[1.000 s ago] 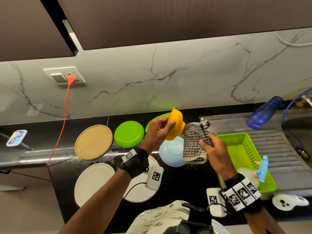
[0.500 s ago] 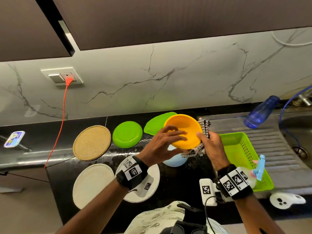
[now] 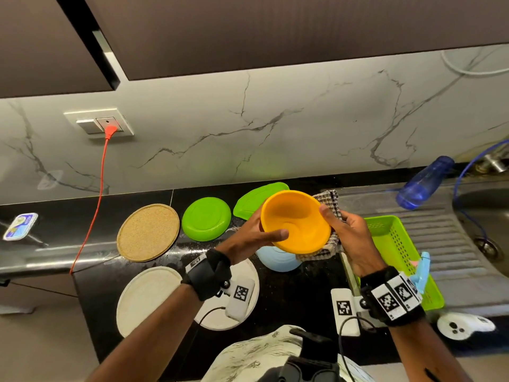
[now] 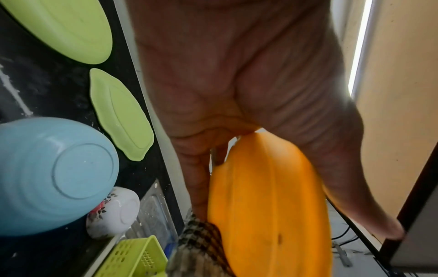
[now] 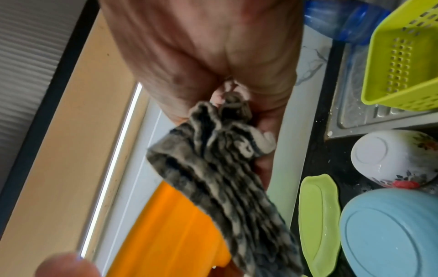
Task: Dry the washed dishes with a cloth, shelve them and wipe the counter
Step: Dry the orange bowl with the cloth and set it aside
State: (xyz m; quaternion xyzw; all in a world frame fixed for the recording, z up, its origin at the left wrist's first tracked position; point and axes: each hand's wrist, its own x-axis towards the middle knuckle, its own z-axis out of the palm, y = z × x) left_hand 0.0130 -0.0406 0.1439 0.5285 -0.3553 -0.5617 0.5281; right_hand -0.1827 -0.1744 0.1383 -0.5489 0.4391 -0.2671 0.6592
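Observation:
An orange bowl (image 3: 296,220) (image 4: 270,202) (image 5: 166,230) is held up over the black counter (image 3: 289,296), its hollow facing me. My left hand (image 3: 257,235) grips its left rim, thumb inside, fingers behind. My right hand (image 3: 349,235) holds a checked cloth (image 3: 330,205) (image 5: 225,178) (image 4: 201,238) against the bowl's outer right side, with the thumb on the rim. Below the bowl an upturned light-blue bowl (image 3: 276,261) (image 4: 52,174) (image 5: 391,232) sits on the counter.
On the counter lie a round green plate (image 3: 206,222), a leaf-shaped green plate (image 3: 253,198), a cork mat (image 3: 148,232), two white plates (image 3: 146,299) and a white floral bowl (image 5: 393,159). A green basket (image 3: 396,244) and a blue bottle (image 3: 424,183) sit on the drainboard.
The orange bowl has turned from edge-on to face me. The cloth went from hanging beside it to lying behind its right side, with my right thumb now on the rim.

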